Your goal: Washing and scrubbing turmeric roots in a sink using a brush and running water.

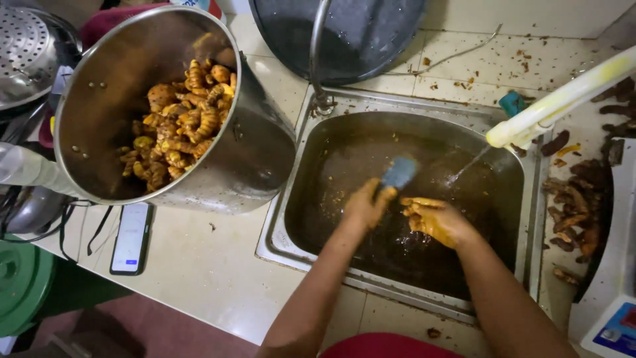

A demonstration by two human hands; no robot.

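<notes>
Far left edge: a green plastic lid (18,282) low in view, and above it a perforated steel colander (25,50), partly cut off by the frame. Next, a large steel pot (112,86) tipped on its side on the pale counter (212,265), mouth facing the camera, holding a heap of orange-yellow turmeric roots (180,122) bunched against its lower wall. Below the pot a phone (131,237) lies flat on the counter, screen lit, with a dark cable trailing just beside it. Centre: a steel sink (281,232) set into the counter, basin dark with brownish water and scraps. A curved metal tap pipe (317,59) rises from the sink's back rim, with a big dark round basin (344,33) leaning behind it. Over the sink, left hand (366,202), stained yellow, fingers closed around the handle of a small blue-grey brush (399,172), its head pointing up and away. Just beside it, right hand (436,221), heavily yellow-stained, fingers (417,203) curled loosely near the brush hand; whether they grip anything cannot be told. A pale hose nozzle (553,106) reaches in from the upper right, a thin water stream (467,166) falling into the basin near the hands. Far right: dark peelings and root pieces (576,205) scattered on the counter, next to a white scale (613,311) at the corner.
</notes>
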